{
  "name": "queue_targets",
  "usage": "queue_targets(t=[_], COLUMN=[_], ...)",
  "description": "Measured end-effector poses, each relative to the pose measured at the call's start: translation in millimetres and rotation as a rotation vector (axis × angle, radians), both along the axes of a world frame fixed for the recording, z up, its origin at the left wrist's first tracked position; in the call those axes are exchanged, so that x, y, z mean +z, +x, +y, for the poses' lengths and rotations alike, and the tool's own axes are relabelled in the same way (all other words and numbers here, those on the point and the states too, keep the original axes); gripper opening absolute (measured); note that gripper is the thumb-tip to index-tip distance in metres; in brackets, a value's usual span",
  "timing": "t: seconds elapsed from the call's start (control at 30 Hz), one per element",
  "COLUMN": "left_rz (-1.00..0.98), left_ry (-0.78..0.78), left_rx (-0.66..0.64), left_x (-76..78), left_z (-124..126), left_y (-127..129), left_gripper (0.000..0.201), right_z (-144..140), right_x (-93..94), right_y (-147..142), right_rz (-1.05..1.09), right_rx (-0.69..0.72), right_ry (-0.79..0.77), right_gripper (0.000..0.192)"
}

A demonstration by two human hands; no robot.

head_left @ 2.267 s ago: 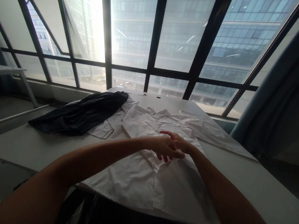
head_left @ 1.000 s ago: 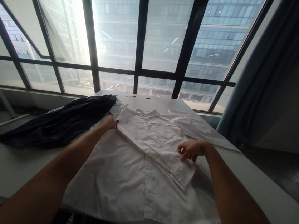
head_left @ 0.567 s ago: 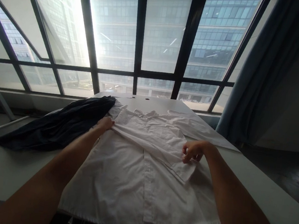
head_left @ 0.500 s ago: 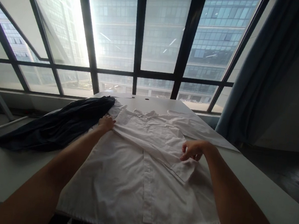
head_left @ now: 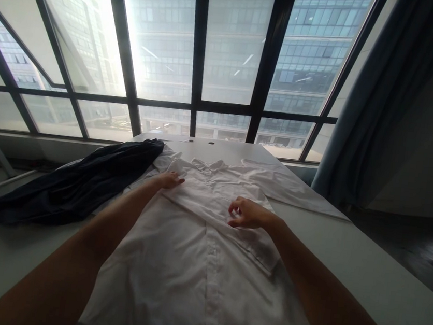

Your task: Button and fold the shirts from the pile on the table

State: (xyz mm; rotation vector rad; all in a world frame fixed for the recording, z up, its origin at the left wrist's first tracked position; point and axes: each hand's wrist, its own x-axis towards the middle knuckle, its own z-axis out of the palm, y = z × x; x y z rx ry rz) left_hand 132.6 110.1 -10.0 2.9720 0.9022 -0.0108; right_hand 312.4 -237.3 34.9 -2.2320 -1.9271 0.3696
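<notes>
The shirt (head_left: pixel 173 267) was plain white, warming to a faint pinkish cream near the collar (head_left: pixel 211 167) and dulling to soft grey in its creases and toward the hem. Its outstretched sleeve (head_left: pixel 301 192) was the same white. The garment beside it (head_left: pixel 77 183) was a solid navy, almost black. The worktop (head_left: pixel 349 261) was white, shaded grey-green, with a black round hole (head_left: pixel 211 143) at the far end. The window frames (head_left: pixel 198 51) were black, the curtain (head_left: pixel 384 98) dusky slate blue, the floor (head_left: pixel 400 225) dark grey. Outside, the building (head_left: pixel 315 54) showed a blue grid crossed by pale horizontal bands.
</notes>
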Motion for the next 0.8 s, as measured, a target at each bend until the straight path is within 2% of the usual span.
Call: queue_targets(t=[0.13,0.3,0.4,0.5,0.6,0.7,0.8], left_rz=[-0.023,-0.014,-0.024,-0.016,-0.013,-0.021,-0.021], left_ry=[0.021,-0.012,-0.013,-0.007,0.005,0.007,-0.003], left_rx=[0.063,0.127,0.128,0.121,0.108,0.103,0.108], left_x=[4.1,-14.2,-22.9,-23.5,-20.9,-19.0,-17.7], left_z=[8.7,22.8,29.3,30.5,27.8,24.6,23.0], left_y=[25.8,38.8,37.8,36.2,35.3,34.5,33.5], left_gripper=[0.071,0.072,0.074,0.073,0.07,0.068,0.068], right_z=[-3.3,-3.7,-5.9,-13.8,-27.4,-41.0,-48.3], right_x=[-0.2,-3.2,3.6,15.5,25.4,29.1,27.8], right_y=[-5.1,-5.5,-10.0,-24.6,-44.5,-57.7,-61.4], right_rz=[0.027,0.028,-0.013,-0.073,-0.088,-0.16,-0.261], right_rx=[-0.01,-0.064,-0.12,-0.099,0.015,0.074,0.085], right_ry=[-0.008,-0.07,-0.105,-0.063,-0.101,-0.174,-0.145], right_gripper=[0.064,0.072,0.071,0.06,0.048,0.029,0.009])
